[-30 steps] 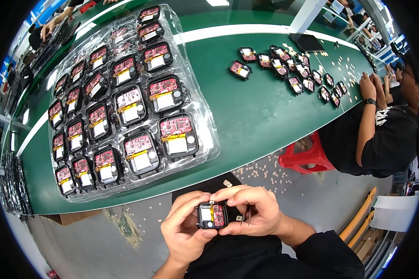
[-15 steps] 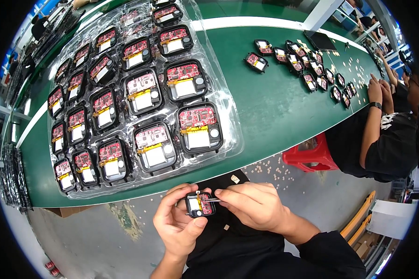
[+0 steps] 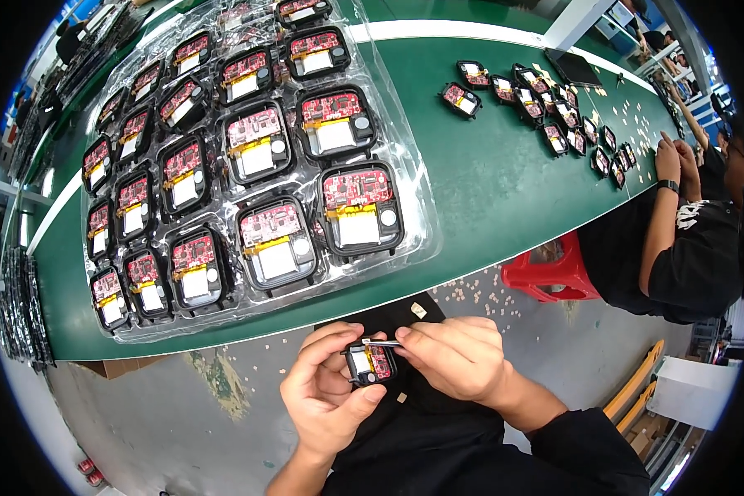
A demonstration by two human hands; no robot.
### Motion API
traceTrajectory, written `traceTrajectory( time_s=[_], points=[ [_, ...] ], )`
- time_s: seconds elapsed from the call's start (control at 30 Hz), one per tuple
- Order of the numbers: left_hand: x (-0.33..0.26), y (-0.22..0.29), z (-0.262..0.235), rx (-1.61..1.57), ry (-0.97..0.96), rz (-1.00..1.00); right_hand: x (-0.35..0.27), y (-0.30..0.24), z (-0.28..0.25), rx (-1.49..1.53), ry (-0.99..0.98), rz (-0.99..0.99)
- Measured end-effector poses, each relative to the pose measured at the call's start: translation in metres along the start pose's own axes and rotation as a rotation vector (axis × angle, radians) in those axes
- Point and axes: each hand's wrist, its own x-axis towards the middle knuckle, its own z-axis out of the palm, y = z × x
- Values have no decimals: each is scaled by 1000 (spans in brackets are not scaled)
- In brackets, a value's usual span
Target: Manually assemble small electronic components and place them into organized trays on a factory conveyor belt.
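Note:
Over my lap, my left hand (image 3: pixel 326 401) grips a small black device housing (image 3: pixel 379 362) between thumb and fingers. Inside it show a red circuit board, a white block and a yellow strip. My right hand (image 3: pixel 465 357) pinches metal tweezers (image 3: pixel 383 342), whose tips reach across the far rim of the housing to a small white piece. Whether the tips grasp that piece, I cannot tell. Ahead on the green table, a clear plastic tray (image 3: pixel 424 240) carries many similar housings, such as the nearest right one (image 3: pixel 359 190), their boards facing up.
More housings (image 3: pixel 556 140) lie loosely grouped farther right on the table (image 3: pixel 479 190), beside a flat black panel (image 3: pixel 572 69) and scattered small pale pieces. A co-worker (image 3: pixel 694 256) sits at the right by a red stool (image 3: pixel 554 269). Pale bits litter the grey floor.
The tweezer tips have shifted from over the board to the housing's far rim. The housing has moved slightly right in my left hand. The tray appears a little higher in view.

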Motion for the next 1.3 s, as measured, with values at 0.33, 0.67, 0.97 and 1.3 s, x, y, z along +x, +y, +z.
traceTrajectory(
  time_s=[0.33,0.67,0.97,1.3],
  points=[
    [1,3,1,10,50,-7,2,1,0,218,23,68],
    [-3,-1,-4,15,-4,-2,-5,2,1,273,-29,136],
    [-1,-1,-3,-6,4,-21,-3,4,-1,278,-36,155],
    [-2,2,0,-11,40,-50,-6,1,3,294,-54,186]
  ],
)
